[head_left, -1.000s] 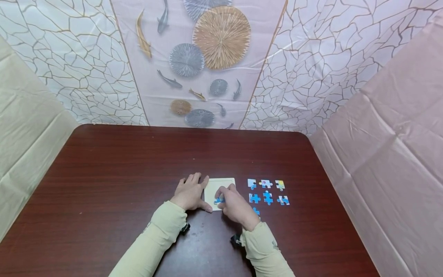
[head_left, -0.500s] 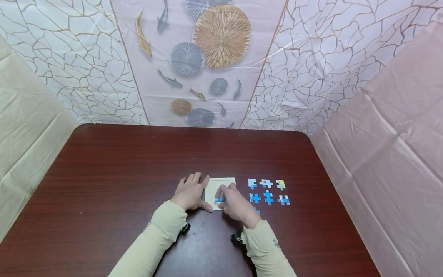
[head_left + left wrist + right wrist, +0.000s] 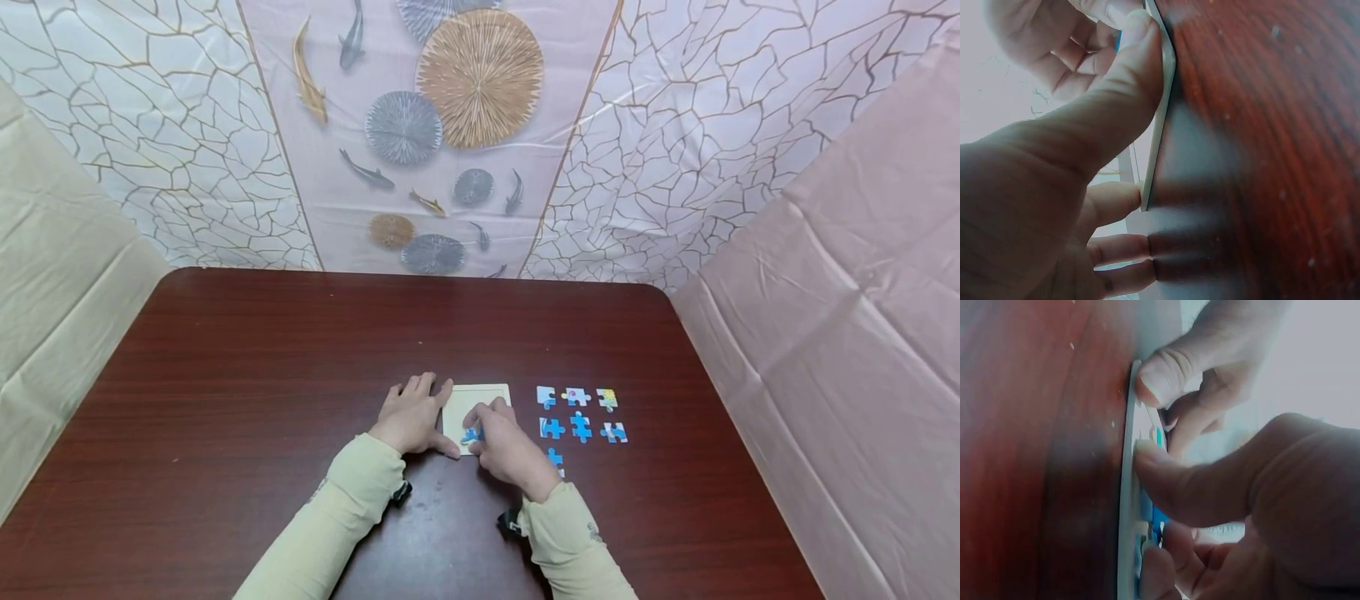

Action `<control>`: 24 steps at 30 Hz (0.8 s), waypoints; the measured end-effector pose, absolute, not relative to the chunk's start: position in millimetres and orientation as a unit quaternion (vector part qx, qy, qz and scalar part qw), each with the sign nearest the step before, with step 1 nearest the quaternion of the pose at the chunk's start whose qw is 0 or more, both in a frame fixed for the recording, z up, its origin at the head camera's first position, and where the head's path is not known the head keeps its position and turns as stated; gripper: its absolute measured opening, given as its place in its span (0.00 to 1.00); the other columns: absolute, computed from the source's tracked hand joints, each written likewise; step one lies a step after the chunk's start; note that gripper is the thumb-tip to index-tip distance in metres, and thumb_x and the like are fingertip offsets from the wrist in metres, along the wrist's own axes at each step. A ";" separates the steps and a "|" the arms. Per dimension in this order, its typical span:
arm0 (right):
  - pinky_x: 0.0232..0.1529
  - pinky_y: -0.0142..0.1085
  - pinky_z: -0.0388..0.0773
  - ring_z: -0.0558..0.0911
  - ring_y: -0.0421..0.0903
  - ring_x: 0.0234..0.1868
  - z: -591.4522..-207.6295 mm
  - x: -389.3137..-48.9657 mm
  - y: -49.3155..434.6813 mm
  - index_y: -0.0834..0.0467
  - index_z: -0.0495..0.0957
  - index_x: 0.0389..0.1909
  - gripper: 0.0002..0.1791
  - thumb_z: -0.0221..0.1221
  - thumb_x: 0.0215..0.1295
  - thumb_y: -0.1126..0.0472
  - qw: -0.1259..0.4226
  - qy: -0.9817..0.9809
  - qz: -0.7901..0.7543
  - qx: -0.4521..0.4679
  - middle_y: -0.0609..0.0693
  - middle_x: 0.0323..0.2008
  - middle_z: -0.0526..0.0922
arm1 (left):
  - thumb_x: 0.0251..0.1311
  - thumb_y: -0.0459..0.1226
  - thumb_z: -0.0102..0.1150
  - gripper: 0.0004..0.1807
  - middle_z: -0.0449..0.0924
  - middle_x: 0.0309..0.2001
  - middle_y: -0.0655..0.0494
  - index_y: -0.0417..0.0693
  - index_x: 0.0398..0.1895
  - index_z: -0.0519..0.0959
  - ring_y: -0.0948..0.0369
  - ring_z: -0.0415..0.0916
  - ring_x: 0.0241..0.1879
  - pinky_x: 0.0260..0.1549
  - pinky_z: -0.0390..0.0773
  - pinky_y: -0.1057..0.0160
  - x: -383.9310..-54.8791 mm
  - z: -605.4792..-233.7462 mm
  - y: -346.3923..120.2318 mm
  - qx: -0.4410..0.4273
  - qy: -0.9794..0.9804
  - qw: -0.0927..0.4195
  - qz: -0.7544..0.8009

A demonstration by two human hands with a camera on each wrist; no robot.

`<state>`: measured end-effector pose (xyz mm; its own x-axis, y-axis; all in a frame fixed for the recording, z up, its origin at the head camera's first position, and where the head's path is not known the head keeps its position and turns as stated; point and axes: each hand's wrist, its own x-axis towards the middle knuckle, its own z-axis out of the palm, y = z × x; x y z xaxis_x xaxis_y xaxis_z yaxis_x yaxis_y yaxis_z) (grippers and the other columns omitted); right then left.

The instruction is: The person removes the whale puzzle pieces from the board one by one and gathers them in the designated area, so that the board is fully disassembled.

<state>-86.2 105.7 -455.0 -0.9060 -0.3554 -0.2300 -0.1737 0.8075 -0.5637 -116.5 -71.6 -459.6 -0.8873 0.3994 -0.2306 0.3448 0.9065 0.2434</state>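
A square cream puzzle tray (image 3: 468,398) lies flat on the table. My left hand (image 3: 411,419) is spread at its left side; the thumb lies on the near left corner and the index finger touches the left edge. Over the tray, my right hand (image 3: 510,450) pinches a blue puzzle piece (image 3: 470,436) low against the tray floor, near its front. In the right wrist view, blue shows between the fingers (image 3: 1163,469) and the tray rim (image 3: 1127,481), but the fingers hide much of it. The left wrist view shows the left thumb (image 3: 1129,69) pressing the tray's rim.
Several loose puzzle pieces (image 3: 581,427) lie in rows right of the tray, beside the right hand. One blue piece (image 3: 554,457) is partly hidden by the right wrist. The dark red-brown table (image 3: 262,358) reaches back to a patterned curtain (image 3: 480,208).
The right hand has shifted very slightly left, and the pinched blue piece appears turned a little. The left hand, tray and loose pieces stay in place.
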 end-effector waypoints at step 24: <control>0.34 0.39 0.72 0.72 0.43 0.34 -464.7 -61.0 112.0 0.50 0.80 0.31 0.09 0.70 0.55 0.66 -0.045 0.955 -0.224 -0.189 0.42 0.29 0.74 | 0.34 0.70 0.68 0.64 0.58 0.69 0.45 0.50 0.75 0.59 0.49 0.56 0.68 0.61 0.58 0.42 -118.0 -462.1 -69.9 0.194 0.965 0.142 0.106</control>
